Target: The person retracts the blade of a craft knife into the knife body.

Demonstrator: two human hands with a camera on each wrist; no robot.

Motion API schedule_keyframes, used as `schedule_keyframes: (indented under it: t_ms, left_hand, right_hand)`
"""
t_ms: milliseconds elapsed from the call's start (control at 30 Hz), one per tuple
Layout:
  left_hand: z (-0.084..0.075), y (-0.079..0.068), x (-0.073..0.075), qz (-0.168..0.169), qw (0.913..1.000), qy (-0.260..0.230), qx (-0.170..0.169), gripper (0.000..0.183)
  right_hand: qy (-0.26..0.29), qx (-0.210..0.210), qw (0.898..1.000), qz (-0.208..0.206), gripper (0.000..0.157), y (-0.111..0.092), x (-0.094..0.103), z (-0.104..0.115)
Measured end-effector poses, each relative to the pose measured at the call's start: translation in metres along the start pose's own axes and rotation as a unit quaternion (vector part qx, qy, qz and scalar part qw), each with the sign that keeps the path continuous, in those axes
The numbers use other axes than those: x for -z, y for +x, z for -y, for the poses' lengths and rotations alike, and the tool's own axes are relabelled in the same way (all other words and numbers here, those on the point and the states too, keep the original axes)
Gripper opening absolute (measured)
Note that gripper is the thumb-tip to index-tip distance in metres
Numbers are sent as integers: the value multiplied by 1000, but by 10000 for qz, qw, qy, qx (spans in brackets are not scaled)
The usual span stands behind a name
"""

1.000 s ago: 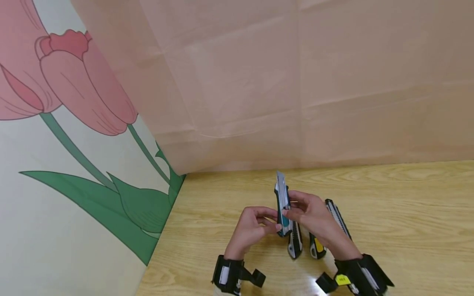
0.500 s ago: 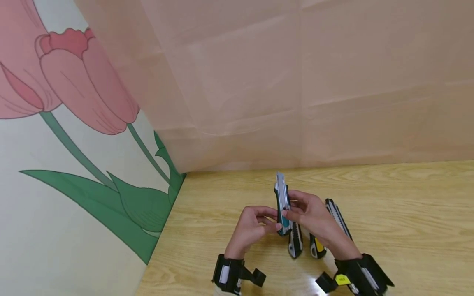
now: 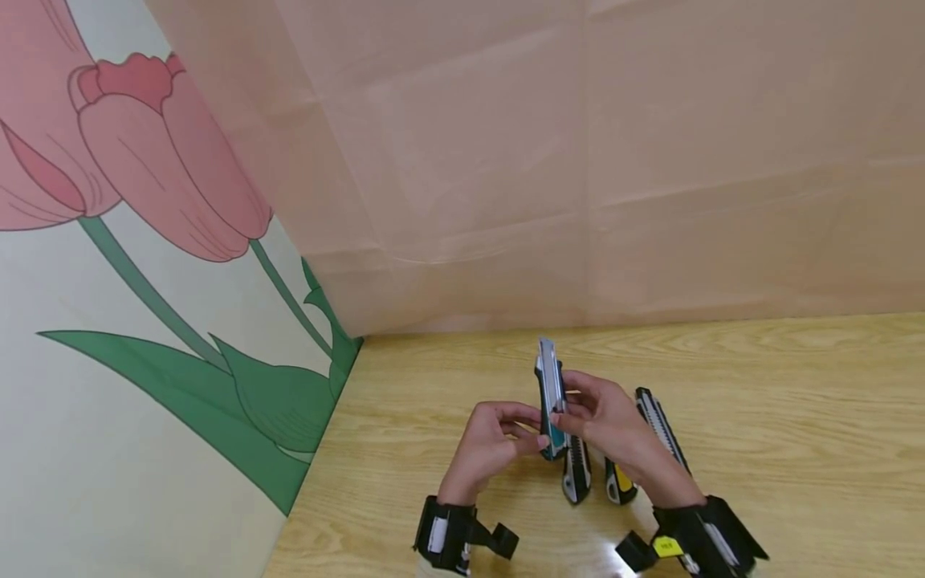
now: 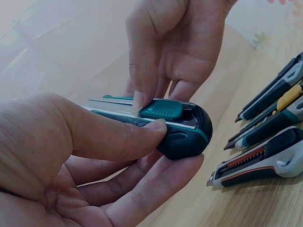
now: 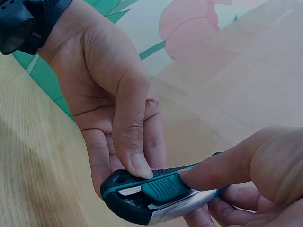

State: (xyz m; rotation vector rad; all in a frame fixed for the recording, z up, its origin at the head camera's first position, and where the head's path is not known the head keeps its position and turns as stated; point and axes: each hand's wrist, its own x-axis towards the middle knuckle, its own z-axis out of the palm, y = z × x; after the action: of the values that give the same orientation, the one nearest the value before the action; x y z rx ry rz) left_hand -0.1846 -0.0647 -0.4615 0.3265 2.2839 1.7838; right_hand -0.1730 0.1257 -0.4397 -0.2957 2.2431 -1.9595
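Both hands hold a teal-and-black utility knife (image 3: 552, 389) with a silver body, raised off the table with its front end pointing away. My left hand (image 3: 486, 445) pinches the rear of the handle; in the left wrist view its thumb lies along the side, with fingers beneath. My right hand (image 3: 610, 421) grips the knife from the other side. Its thumb tip touches the front of the ribbed teal slider (image 4: 162, 109). How far the blade sticks out is hard to tell.
Several more utility knives lie on the wooden table (image 3: 795, 417): a black-and-grey one (image 3: 576, 479), a yellow-and-black one (image 3: 620, 483) and another (image 3: 659, 425) partly behind my right wrist. Brown paper (image 3: 470, 177) hangs at the back; a tulip-painted wall (image 3: 108, 417) stands left.
The far end of the held utility knife sits very slightly lower in the head view. Both hands keep nearly the same place and grip.
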Motion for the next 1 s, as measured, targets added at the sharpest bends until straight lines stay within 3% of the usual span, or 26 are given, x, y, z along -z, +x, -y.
schedule_keyframes:
  t_ms: [667, 1000]
  left_hand:
    - [-3, -1, 2, -29, 9998, 131, 119, 24]
    - [0, -2, 6, -43, 10000, 50, 55, 25]
  right_hand:
    - [149, 49, 9998, 114, 64, -1, -1, -2]
    - [-44, 95, 9999, 111, 66, 1, -7, -2]
